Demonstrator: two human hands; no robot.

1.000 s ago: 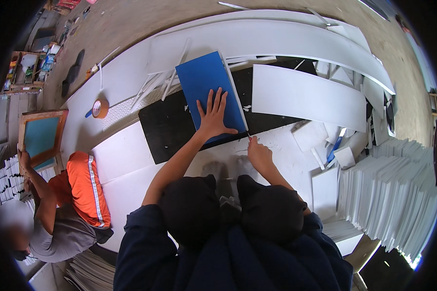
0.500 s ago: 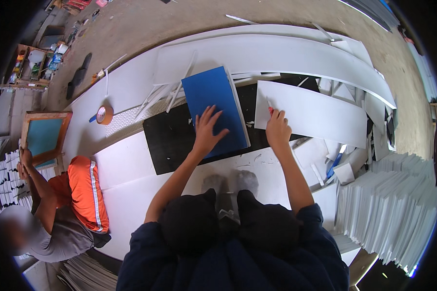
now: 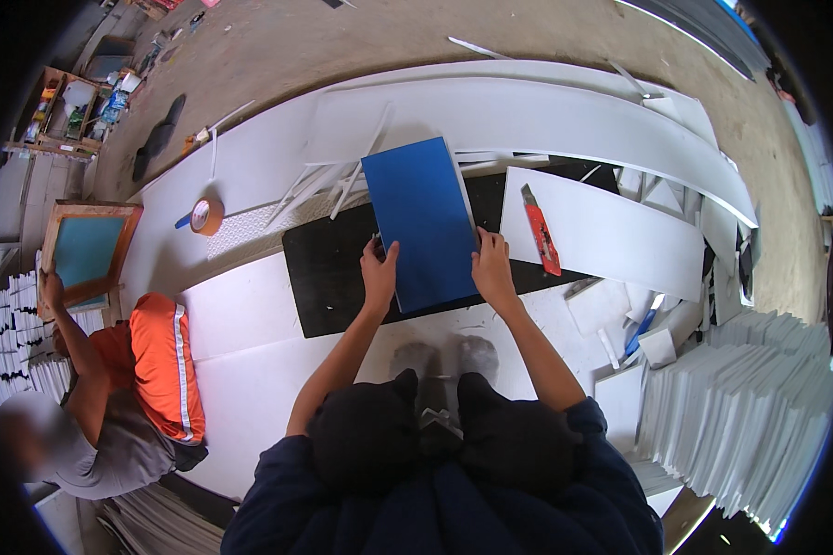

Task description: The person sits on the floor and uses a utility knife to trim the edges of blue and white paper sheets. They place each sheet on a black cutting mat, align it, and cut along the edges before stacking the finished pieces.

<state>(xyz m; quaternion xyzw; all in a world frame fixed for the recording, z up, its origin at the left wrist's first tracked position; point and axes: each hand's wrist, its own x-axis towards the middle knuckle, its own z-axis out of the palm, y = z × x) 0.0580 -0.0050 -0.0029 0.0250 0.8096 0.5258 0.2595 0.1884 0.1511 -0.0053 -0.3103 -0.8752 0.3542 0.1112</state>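
Note:
A blue rectangular board point(image 3: 421, 222) lies in front of me over a black mat point(image 3: 319, 282), its long sides pointing away from me. My left hand point(image 3: 379, 276) is closed on its left edge, with the thumb on top. The opposite edge is gripped by my right hand point(image 3: 493, 270), whose fingertips curl at the side. To the right, a red utility knife point(image 3: 542, 239) with its blade out rests on a white sheet point(image 3: 625, 236), touched by neither hand.
Long white panels point(image 3: 528, 102) and thin offcut strips lie beyond the mat. A tape roll point(image 3: 207, 216) is at left; a blue cutter point(image 3: 645, 326) lies among scraps at right, near stacked white sheets point(image 3: 722, 416). At far left, a person in orange trousers point(image 3: 162, 365) touches a wooden frame point(image 3: 93, 245).
My right hand has let go of the utility knife, now on the white sheet, and moved left to the blue board. My left hand has slid from the board's top to its left edge.

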